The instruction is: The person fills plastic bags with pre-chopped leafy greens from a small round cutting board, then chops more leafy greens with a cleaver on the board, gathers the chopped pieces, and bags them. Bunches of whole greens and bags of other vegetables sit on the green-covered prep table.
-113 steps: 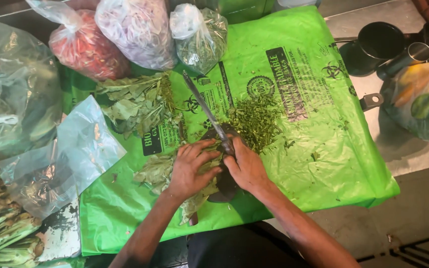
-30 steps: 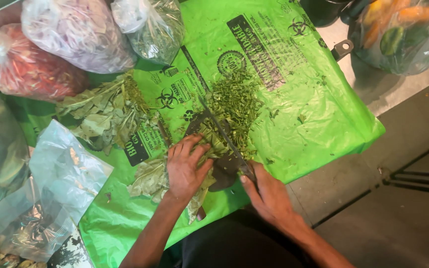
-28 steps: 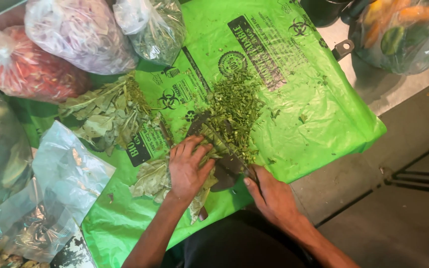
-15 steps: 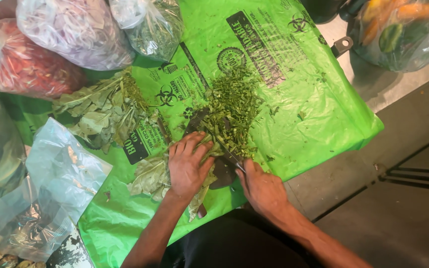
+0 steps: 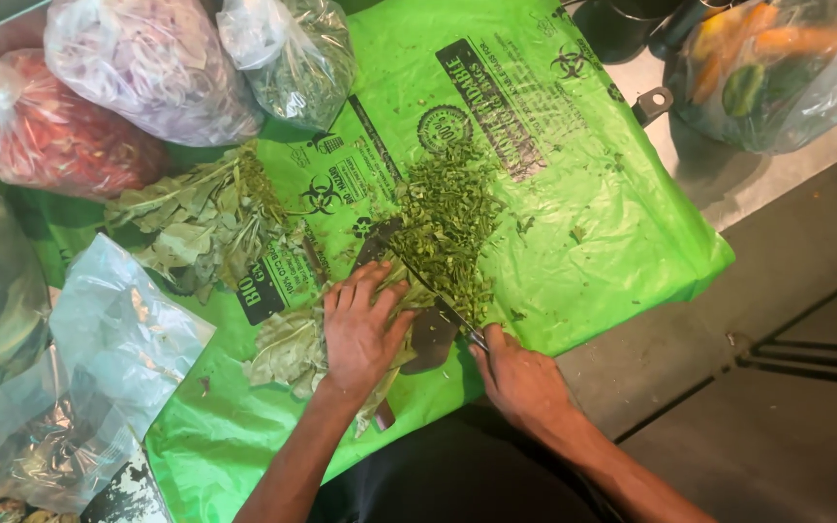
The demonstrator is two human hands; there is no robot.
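Leaves [image 5: 293,349] lie at lower centre on the green sheet [image 5: 622,232], pressed flat under the left hand [image 5: 360,329]. Right hand [image 5: 520,378] clenches a knife [image 5: 418,281] beside the chopped pile [image 5: 448,228] (mid-chop, apparently); any further cut needs fingertips kept back.

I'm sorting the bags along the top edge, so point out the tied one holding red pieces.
It is the clear bag of red pieces at far left. The bag beside it holds pale purple shreds, and the smaller third bag holds dark green bits.
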